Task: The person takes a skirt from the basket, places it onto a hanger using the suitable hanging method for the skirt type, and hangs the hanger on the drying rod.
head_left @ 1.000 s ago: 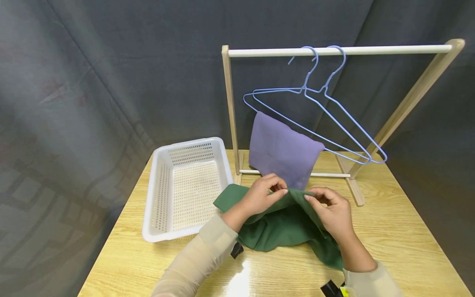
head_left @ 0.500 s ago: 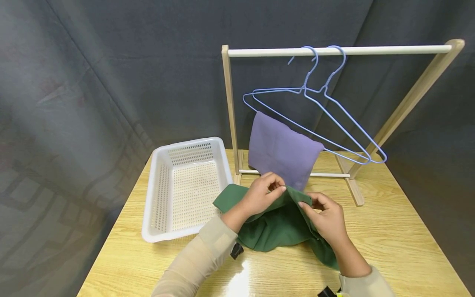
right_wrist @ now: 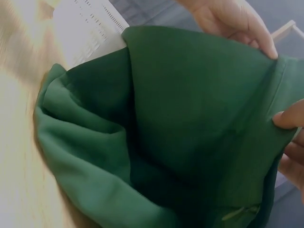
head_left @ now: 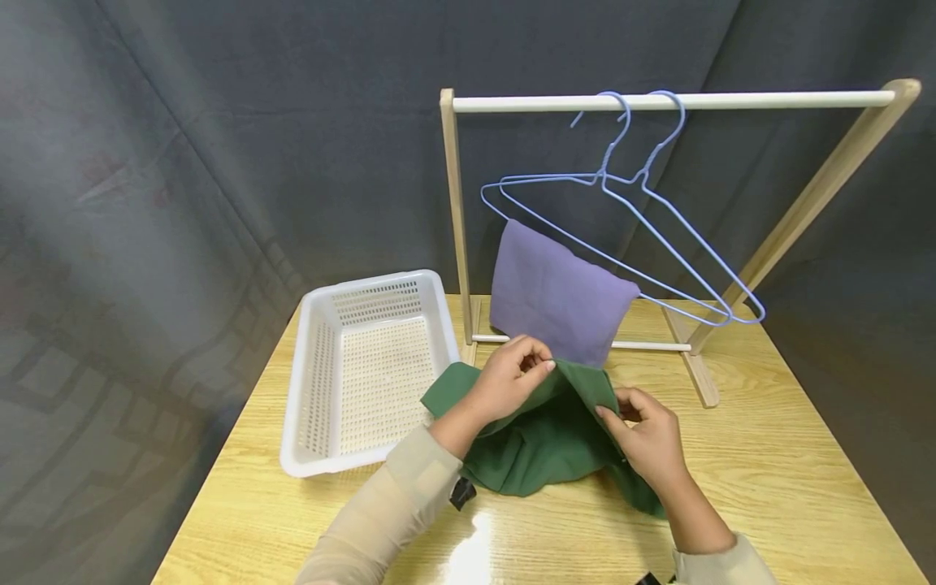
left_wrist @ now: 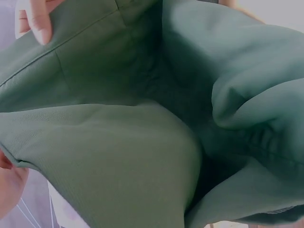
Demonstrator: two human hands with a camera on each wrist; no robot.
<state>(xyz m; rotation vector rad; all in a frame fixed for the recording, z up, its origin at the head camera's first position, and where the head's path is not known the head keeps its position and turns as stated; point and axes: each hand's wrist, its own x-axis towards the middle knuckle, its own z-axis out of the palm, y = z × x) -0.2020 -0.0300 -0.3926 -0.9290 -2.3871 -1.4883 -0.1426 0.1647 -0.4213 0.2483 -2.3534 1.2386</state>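
Observation:
A dark green cloth (head_left: 541, 455) with stitched seams lies bunched on the table, its far edge raised. My left hand (head_left: 509, 378) pinches that edge between thumb and fingers. Farther right along the same edge, my right hand (head_left: 647, 439) pinches it too, thumb on the near side. Between the two hands a stretch of edge is spread out. In the left wrist view the cloth (left_wrist: 118, 156) falls in deep folds around a dark hollow. Fingers of both hands show at the edge of the cloth (right_wrist: 204, 95) in the right wrist view.
A white perforated basket (head_left: 387, 382) stands on the left of the wooden table (head_left: 775, 455). Behind the hands is a wooden rack (head_left: 797, 203) with two blue hangers (head_left: 661, 236). A folded purple cloth (head_left: 559, 292) drapes over a hanger's bottom bar, directly behind the green cloth.
My left hand has shifted slightly left and up, while my right hand has dropped lower. The pinched fingers are farther apart and more of the green edge is spread between them.

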